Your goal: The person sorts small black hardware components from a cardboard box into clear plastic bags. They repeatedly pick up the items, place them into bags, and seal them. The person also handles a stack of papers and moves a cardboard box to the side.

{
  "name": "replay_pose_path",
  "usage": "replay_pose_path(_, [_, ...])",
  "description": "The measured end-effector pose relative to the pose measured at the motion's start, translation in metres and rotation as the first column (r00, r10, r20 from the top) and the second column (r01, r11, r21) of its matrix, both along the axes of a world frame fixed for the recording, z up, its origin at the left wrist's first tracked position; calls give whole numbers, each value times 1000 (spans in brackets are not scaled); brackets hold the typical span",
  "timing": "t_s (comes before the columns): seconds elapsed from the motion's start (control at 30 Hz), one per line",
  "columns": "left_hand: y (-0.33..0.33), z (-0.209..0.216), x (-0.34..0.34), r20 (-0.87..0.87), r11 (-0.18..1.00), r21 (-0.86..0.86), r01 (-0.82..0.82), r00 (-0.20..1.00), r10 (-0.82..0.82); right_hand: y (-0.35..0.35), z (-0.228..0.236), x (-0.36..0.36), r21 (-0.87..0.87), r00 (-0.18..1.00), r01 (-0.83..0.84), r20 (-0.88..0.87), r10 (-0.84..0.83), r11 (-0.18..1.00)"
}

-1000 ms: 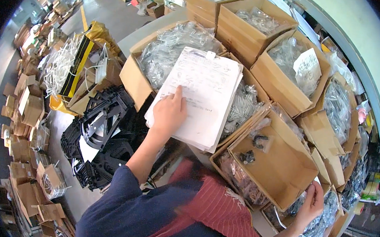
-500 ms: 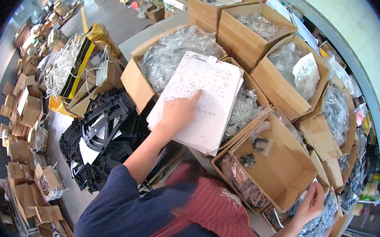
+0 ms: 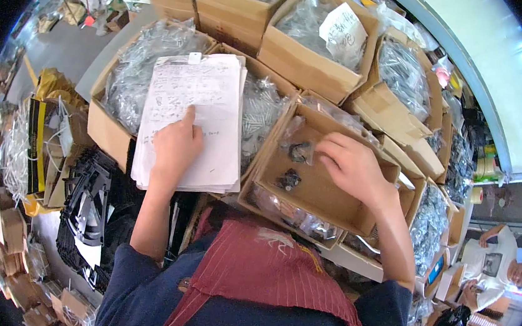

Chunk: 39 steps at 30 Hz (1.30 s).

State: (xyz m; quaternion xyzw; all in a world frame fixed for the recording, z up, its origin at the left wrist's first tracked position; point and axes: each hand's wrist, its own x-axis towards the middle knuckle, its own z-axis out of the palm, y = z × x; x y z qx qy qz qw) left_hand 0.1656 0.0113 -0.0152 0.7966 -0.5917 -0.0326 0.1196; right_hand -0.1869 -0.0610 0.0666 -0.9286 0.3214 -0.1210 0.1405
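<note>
My left hand [image 3: 176,144] rests on a stack of handwritten sheets [image 3: 205,157] with a white clip at its top edge. The index finger is stretched out onto the page, the thumb stands apart, and nothing is held. Over a shallow cardboard box [image 3: 332,202] to the right hovers my right hand [image 3: 350,166], its fingers loosely bent and apart. Just left of its fingertips lies a small clear bag with a black curved part [image 3: 300,152]. A few small black pieces [image 3: 288,179] lie lower in the same box.
Under the sheets stand boxes of bagged parts [image 3: 127,81] and loose silvery pieces [image 3: 259,116]. More open cartons [image 3: 320,68] line the far side. Black plastic frames [image 3: 84,209] are piled at left. Another person [image 3: 491,264] is at the far right.
My right hand has moved from the shallow box's right rim to above its inside, near the small bag. The view has shifted right; my left hand still points on the sheets.
</note>
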Motion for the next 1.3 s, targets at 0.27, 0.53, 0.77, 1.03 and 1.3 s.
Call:
replay_pose_path(0.27, [2,-10,-1,15,999,-47,8,1000,-7,-6,-32,39,75,910,-236,-331,248,969])
replay_pose_path(0.53, [5,-10,0,18,1000,-30,-2,1000,2,39,-19,46,56,864,-362,-356,357,931])
replay_pose_path(0.77, [5,-18,1,-38,988,-153,28,999,-34,20,-14,20,355,992,44,-124,1,934])
replay_pose_path(1.03, [15,29,-59,-695,968,-252,4,695,-184,20,32,-1,843,892,11,234,-386,537])
replay_pose_path(1.3, [-3,21,-62,-484,967,-229,107,850,-209,13,-5,-2,55,984,-26,-173,35,998])
